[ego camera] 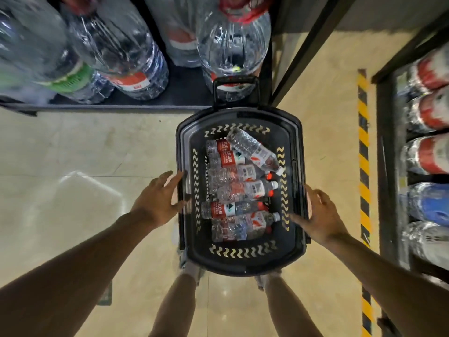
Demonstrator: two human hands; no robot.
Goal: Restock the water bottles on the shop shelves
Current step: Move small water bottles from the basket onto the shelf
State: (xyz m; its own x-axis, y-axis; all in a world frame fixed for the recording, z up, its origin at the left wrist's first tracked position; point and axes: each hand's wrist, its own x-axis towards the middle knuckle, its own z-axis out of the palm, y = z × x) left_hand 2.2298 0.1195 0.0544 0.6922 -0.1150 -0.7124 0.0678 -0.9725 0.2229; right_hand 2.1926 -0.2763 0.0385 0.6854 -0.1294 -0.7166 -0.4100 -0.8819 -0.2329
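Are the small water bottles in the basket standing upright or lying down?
Lying down. The small water bottles lie on their sides in the black basket, their caps mostly pointing toward its right wall.

- A beige tiled floor [73,147] lay underfoot.
- A yellow-and-black hazard stripe [363,152] ran along the floor at the right.
- A dark upright post [313,45] slanted beside it.

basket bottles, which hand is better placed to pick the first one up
Right, probably. The right hand has fingers already over the basket rim, close to the bottle caps. The left hand rests outside the left wall, by the bottle bases.
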